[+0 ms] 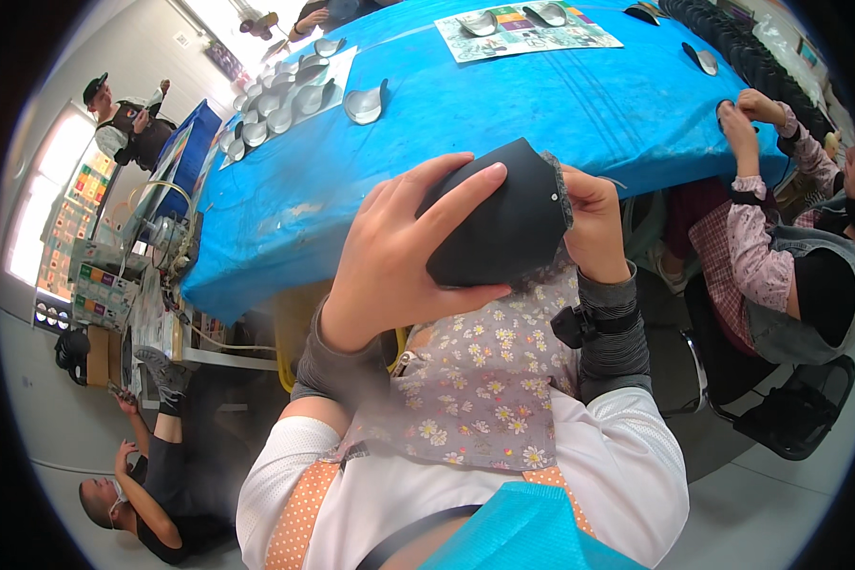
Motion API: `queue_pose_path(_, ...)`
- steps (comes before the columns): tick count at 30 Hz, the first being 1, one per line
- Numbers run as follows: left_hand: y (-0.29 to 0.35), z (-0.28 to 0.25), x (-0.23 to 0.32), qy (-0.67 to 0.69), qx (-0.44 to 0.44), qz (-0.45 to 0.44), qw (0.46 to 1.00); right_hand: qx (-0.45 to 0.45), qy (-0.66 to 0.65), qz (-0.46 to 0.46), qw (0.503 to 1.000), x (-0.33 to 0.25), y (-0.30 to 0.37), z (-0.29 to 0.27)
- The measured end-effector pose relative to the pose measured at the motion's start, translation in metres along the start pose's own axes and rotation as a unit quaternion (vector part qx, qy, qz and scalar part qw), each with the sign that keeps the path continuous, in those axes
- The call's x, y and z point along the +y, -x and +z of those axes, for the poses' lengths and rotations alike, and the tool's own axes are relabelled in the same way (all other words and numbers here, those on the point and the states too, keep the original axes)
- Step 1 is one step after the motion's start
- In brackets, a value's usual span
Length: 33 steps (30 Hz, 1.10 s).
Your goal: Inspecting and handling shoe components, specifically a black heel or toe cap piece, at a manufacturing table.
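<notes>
A black, curved, smooth-faced piece [499, 220] with a rough grey edge and a small white dot is held up in front of my apron, near the table's front edge. I cannot tell its exact kind. My left hand [399, 242] grips it from the left, with fingers over its upper face and the thumb along its lower side. At the grey edge on the right, my right hand [594, 214] is closed, its fingers bent against the rim. The fingertips behind the piece are partly hidden.
The table has a blue cover [446, 104]. Several silver curved pieces [280, 100] lie at its far left, and more rest on a printed sheet [532, 38] at the back. A co-worker's hands [746, 123] work at the right edge; a black chair [788, 408] stands nearby.
</notes>
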<state>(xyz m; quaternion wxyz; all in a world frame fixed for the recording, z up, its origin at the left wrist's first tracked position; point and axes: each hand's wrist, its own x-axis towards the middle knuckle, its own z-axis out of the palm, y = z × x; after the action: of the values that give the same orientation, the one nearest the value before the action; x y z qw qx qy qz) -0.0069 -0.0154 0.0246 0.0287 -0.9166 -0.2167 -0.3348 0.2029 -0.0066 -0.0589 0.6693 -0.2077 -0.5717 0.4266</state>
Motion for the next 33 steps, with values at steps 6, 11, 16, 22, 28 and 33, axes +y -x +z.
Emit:
queue_pose_path(6,0.0028,0.001,-0.0008,0.012,0.006,-0.017,1.0,0.003,-0.005,-0.003,1.0,0.0015,0.0002,0.0005)
queue_pose_path(11,0.0034,0.0007,-0.0001,0.018,0.007,-0.016,1.0,0.01,-0.007,-0.007,1.0,0.004,0.0006,-0.0009)
queue_pose_path(16,0.0043,0.0003,0.0003,0.024,0.005,-0.017,1.0,0.027,-0.023,0.0,0.999,0.0055,0.001,-0.0021)
queue_pose_path(22,0.0049,0.0012,0.0008,0.002,0.027,-0.031,0.999,0.095,0.029,0.055,0.994,0.01,0.0011,-0.0055)
queue_pose_path(28,0.0033,0.0038,-0.0046,0.006,0.055,-0.027,0.998,0.081,0.014,0.033,0.996,0.0049,0.0009,-0.0013)
queue_pose_path(33,0.0037,0.0074,-0.003,-0.007,0.045,-0.033,0.998,0.062,-0.016,0.024,0.998,0.0039,0.0008,0.0017)
